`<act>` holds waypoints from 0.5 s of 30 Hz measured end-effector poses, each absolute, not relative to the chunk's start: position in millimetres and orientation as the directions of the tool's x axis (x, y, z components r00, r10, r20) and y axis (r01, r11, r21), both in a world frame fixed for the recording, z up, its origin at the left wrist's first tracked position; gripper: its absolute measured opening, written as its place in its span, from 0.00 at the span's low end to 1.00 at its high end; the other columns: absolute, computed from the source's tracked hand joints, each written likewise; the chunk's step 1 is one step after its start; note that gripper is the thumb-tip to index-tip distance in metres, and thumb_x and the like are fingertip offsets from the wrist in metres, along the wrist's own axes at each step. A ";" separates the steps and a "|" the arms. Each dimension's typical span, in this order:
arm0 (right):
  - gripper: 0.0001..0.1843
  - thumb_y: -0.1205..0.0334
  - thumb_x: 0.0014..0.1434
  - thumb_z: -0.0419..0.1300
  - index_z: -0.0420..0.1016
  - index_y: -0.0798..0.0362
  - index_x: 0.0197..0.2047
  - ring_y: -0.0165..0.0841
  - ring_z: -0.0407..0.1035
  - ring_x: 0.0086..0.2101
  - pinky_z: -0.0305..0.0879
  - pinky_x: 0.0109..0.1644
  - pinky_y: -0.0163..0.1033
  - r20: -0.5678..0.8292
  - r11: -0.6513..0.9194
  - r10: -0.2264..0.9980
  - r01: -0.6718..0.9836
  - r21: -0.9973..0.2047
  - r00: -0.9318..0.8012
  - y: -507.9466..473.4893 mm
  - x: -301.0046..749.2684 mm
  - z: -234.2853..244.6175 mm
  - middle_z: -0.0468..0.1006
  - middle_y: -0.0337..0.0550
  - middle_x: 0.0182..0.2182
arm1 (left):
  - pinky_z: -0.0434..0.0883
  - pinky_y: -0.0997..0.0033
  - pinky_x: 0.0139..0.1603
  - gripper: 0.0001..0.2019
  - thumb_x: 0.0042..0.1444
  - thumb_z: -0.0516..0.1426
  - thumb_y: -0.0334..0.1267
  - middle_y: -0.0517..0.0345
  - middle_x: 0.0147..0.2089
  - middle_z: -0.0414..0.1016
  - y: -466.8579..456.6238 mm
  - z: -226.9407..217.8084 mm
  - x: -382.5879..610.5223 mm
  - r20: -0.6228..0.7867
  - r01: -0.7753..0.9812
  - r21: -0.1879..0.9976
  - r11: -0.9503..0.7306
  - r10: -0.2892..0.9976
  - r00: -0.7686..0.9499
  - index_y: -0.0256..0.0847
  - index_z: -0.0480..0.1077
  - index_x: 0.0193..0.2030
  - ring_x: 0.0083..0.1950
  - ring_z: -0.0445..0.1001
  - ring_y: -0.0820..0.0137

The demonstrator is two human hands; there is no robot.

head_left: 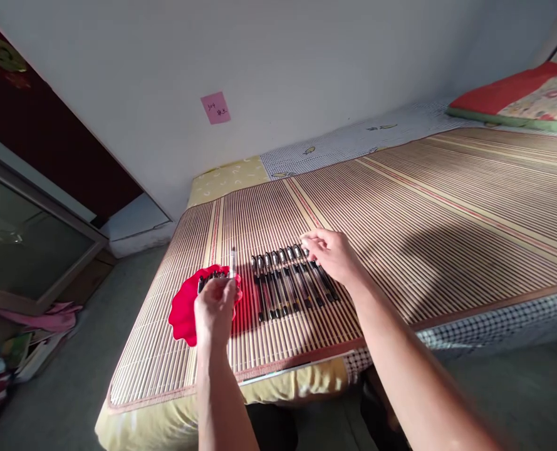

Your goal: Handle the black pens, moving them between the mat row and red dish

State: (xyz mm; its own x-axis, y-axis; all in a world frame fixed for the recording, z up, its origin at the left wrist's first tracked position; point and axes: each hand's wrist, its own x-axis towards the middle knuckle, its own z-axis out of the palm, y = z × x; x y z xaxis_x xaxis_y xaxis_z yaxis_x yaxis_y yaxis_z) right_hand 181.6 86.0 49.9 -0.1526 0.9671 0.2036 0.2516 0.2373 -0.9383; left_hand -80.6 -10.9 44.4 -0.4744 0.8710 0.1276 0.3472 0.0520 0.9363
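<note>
My left hand [217,304] is closed on a pen [232,263] with a clear barrel, which stands nearly upright above the fingers. Just behind and beneath this hand lies a red scalloped dish or mat [184,313], with several dark pens [207,277] on it, partly hidden. To the right, a neat row of black-and-clear pens [285,285] lies side by side on the slatted mat. My right hand [329,250] reaches over the row's right end, its fingers pinched together at the upper tips of the last pens. Whatever sits between those fingertips is hidden.
A bamboo-style mat [376,207] covers the bed, over a yellow and checked sheet [306,385]. A red and floral pillow [513,94] rests at the far right. On the wall is a pink note [215,108]. A glass-panelled cabinet [24,238] stands left of the bed.
</note>
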 end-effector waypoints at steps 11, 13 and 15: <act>0.20 0.45 0.57 0.72 0.83 0.53 0.41 0.30 0.75 0.31 0.71 0.33 0.36 0.181 0.106 0.907 -0.208 -0.972 -0.381 73.9 156.7 52.8 0.83 0.43 0.33 | 0.53 0.80 0.20 0.18 0.58 0.65 0.53 0.65 0.26 0.70 -3.9 44.6 6.6 0.051 -0.030 0.998 -0.055 0.994 -0.098 0.40 0.73 0.42 0.21 0.57 0.80; 0.18 0.45 0.57 0.72 0.84 0.52 0.39 0.31 0.75 0.33 0.73 0.38 0.39 0.191 0.122 0.913 -0.204 -0.971 -0.361 73.6 163.6 55.2 0.82 0.43 0.32 | 0.53 0.81 0.22 0.19 0.58 0.66 0.54 0.66 0.25 0.67 -4.3 44.4 8.4 0.032 -0.038 0.999 -0.036 0.996 -0.088 0.39 0.73 0.42 0.22 0.56 0.80; 0.17 0.45 0.60 0.71 0.84 0.51 0.38 0.32 0.76 0.35 0.75 0.43 0.42 0.185 0.134 0.951 -0.210 -0.969 -0.249 74.7 179.1 57.3 0.82 0.44 0.34 | 0.54 0.81 0.23 0.18 0.59 0.66 0.54 0.66 0.24 0.65 -5.3 43.5 6.1 0.004 -0.056 0.998 -0.006 0.999 -0.034 0.39 0.74 0.40 0.24 0.58 0.80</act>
State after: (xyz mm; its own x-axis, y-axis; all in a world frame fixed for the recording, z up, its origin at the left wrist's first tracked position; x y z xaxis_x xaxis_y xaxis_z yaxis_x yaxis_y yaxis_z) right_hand 179.1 74.7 57.3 -0.2489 0.9507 0.1852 -0.2101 0.1336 -0.9685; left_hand 6.1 -5.3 43.5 -0.0338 0.9994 0.0044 -0.0563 -0.0063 0.9984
